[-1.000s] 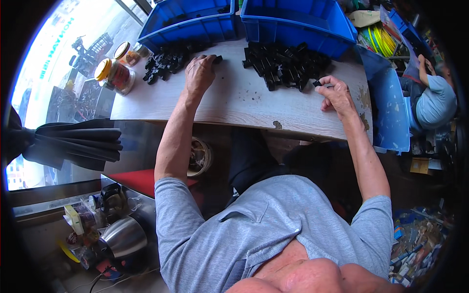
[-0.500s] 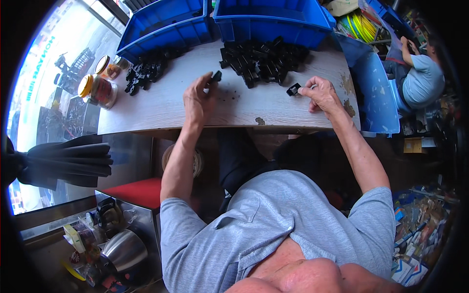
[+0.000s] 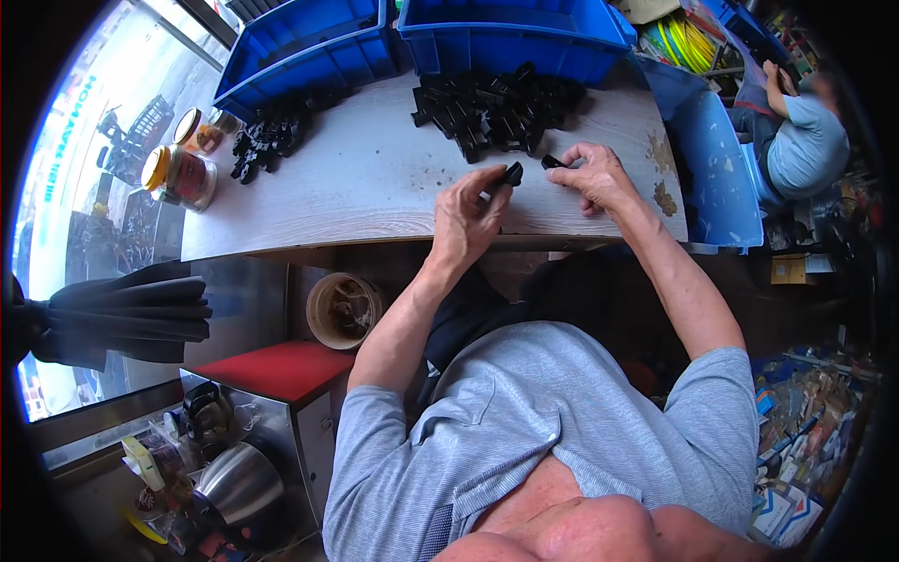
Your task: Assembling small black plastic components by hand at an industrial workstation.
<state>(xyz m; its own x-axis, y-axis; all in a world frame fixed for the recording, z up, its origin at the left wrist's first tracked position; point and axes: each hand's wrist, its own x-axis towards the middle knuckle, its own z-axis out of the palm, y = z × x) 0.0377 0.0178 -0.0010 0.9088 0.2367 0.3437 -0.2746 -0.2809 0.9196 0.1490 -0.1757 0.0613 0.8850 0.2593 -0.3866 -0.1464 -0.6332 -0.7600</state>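
- Pale wooden table [image 3: 375,187] under both hands, with two blue bins [image 3: 506,37] at its far edge.
- Two jars with yellow lids [image 3: 178,176] far off to the left of the left hand, red label on the nearer one, letters too small to tell.
- Tall sign with blue letters [image 3: 70,140] out past the window, further left than the jars.
- Big pile of black parts [image 3: 496,108] just beyond the hands; smaller black pile [image 3: 272,136] up and left of the left hand.
- Left hand [image 3: 473,215] pinched shut on a small black part [image 3: 512,174], held up at the fingertips, above the table.
- Right hand [image 3: 595,178] pinched on a second black piece [image 3: 552,162], thin and dark, poking out left past the fingers.
- Both small pieces close together between the two hands, not quite touching.
- Shiny dark plastic, chunky shape, finer form too small to tell.
- Another person in a light blue shirt [image 3: 805,140] off to the right of the right hand, beside a blue bin.
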